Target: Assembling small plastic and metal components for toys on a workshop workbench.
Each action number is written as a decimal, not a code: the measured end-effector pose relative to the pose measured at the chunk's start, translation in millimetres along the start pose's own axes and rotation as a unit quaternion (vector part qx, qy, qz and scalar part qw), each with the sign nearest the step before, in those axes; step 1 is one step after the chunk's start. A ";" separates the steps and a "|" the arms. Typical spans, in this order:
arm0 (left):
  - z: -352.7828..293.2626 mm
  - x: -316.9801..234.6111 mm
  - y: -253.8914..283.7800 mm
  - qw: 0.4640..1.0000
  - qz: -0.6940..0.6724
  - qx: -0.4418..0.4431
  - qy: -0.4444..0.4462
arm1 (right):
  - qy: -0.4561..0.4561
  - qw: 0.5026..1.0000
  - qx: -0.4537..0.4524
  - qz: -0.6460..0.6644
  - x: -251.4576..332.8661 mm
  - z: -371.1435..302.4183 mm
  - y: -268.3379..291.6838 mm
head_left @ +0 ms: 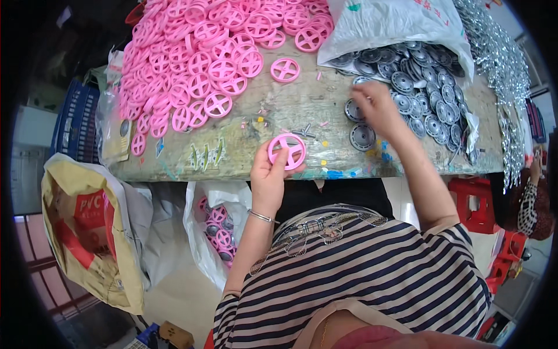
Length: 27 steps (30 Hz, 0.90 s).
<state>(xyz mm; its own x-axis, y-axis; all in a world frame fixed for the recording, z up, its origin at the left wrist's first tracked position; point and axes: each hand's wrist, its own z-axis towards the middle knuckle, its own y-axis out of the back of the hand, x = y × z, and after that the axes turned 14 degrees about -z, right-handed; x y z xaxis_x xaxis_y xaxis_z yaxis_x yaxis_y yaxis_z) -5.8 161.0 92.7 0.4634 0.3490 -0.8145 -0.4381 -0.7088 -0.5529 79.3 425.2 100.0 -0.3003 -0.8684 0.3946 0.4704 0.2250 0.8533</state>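
Note:
Near the table's front edge my left hand (269, 179) is closed round a pink wheel ring (302, 146) with crossed spokes, thumb pressed on its face. My right hand (378, 109) is bent over the grey discs at the right, fingers drawn together; whether a disc is pinched in them I cannot make out. Beside its fingertips lies one grey ribbed disc (351, 110), and another grey disc (362, 137) sits just nearer to me. A single pink ring (285, 70) lies between the two piles.
A large heap of pink rings (197, 52) covers the back left. Grey discs (433, 102) spill from a white sack (401, 23) at the back right. Small metal pins (307, 131) lie mid-table (244, 160). Below the edge hangs a white bag (200, 250) of assembled wheels, beside a brown paper sack (125, 232).

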 end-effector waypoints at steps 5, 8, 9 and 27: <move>12.9 4.3 2.8 1.000 -0.005 0.022 0.015 | 0.026 0.976 -0.026 -0.215 -42.1 10.8 2.5; 24.9 9.0 0.9 0.997 -0.045 0.055 -0.024 | 0.018 0.962 0.027 -0.272 -31.1 18.7 -3.3; 29.1 10.5 3.3 0.997 -0.048 0.057 -0.011 | 0.066 0.954 0.007 -0.291 -30.4 21.0 -4.6; 34.3 11.1 15.3 0.984 -0.164 0.067 0.027 | 0.058 0.986 0.042 0.153 103.7 -4.0 -36.2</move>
<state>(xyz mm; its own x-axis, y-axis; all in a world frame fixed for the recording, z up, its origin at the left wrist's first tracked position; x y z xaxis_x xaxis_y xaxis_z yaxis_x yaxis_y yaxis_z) -33.9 175.1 69.2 0.6348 0.5100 -0.5805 -0.3540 -0.4758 -0.8051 34.4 325.2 108.7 -0.0560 -0.7982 0.5997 0.4519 0.5154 0.7282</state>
